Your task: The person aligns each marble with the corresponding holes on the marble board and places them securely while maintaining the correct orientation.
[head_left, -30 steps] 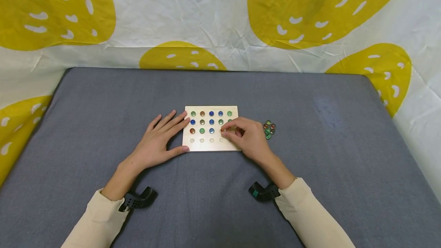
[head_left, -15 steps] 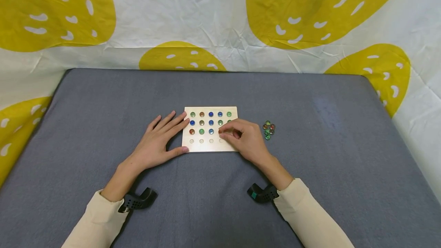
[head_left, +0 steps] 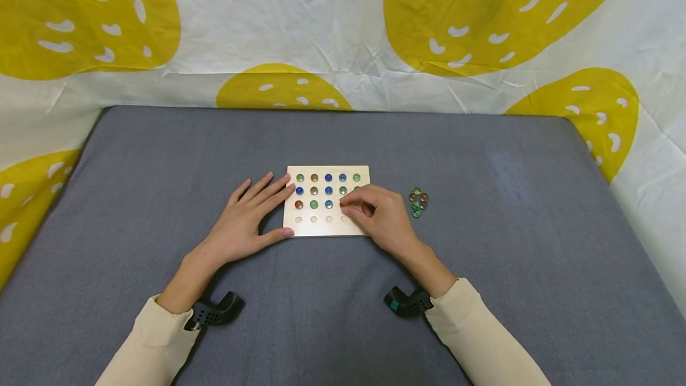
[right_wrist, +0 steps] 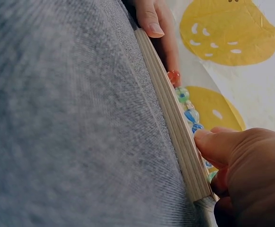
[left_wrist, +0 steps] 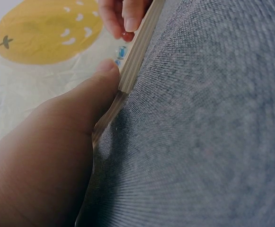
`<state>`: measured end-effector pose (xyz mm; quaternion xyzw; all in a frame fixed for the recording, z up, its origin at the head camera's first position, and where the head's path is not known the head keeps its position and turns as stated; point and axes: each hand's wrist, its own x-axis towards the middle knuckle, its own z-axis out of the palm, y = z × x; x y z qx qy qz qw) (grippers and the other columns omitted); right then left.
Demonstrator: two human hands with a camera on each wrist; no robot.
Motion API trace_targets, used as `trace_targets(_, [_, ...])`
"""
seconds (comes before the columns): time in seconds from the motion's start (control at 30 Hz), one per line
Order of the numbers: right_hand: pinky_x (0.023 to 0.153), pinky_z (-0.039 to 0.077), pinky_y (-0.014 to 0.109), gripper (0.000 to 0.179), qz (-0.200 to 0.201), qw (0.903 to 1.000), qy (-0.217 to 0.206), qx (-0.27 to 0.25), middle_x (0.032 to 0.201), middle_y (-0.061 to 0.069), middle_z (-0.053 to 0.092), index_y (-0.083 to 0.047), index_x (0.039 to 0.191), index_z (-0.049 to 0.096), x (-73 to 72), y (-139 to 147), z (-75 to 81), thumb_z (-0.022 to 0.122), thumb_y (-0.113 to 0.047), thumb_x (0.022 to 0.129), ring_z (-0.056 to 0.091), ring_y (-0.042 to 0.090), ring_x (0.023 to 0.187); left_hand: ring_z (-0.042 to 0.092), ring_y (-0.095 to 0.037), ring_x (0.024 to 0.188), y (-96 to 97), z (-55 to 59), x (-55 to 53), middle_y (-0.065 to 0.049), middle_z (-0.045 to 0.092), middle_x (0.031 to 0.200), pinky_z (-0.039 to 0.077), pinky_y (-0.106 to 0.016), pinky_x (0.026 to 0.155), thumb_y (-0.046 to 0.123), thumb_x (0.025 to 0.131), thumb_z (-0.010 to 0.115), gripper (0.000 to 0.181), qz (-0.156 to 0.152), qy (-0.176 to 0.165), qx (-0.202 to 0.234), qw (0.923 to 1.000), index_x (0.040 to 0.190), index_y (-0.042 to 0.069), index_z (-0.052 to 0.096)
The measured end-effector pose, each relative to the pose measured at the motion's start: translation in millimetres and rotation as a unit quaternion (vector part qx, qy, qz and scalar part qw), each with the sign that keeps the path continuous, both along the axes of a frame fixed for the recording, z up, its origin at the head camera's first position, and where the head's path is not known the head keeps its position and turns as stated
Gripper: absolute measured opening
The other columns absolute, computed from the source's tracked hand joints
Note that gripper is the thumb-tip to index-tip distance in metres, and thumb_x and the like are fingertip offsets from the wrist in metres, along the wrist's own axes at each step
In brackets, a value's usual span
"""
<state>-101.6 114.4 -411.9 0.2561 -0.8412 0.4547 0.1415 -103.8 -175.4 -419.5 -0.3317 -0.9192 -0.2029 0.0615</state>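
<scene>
Grey and fabric-covered, the surface [head_left: 300, 320] fills the lower part of the head view, its far corners rounded. A white cloth [head_left: 284, 16] printed with large yellow shapes [head_left: 80, 11] hangs creased behind its far edge and along both sides.

Near the middle of the surface lies a pale wooden board [head_left: 321, 230], with green, blue and orange-brown set marbles [head_left: 329, 190] sitting in rows. In the row nearest the person, shallow hollows [head_left: 314, 219] show bare wood. The left hand [head_left: 236, 228] has its grip spread wide, two fingertips and the thumb touching the board's left side. The right hand [head_left: 386, 219] has its grip pinched, thumb and index finger closed on an orange marble [head_left: 342, 204] at the fourth place of the third row. Loose marbles [head_left: 416, 206], green and reddish, lie clustered on the surface beyond that hand, near it on its right.

The right hand covers the board's right part, including the ends of the lower rows. Whether the pinched marble is seated or held above its place, I cannot tell. In the right wrist view that hand's fingertips are largely hidden, and both cream sleeves [head_left: 152, 344] are cut off below.
</scene>
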Motion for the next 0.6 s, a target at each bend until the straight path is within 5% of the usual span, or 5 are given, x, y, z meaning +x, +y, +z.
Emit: trace_targets(0.6, [0.05,0.033,0.019,0.011,-0.002,0.9997,0.022,0.008,0.081,-0.003,0.066,-0.009,0.091,0.077,0.5,-0.5,1.3,0.078,-0.007,0.08,0.044,0.008,0.055,0.018,-0.028,0.143,-0.3,0.1,-0.2,-0.001,0.026,0.156,0.009,-0.054,0.112,0.06,0.089,0.055,0.078,-0.001,-0.001,0.001,1.0,0.151,0.019,0.034])
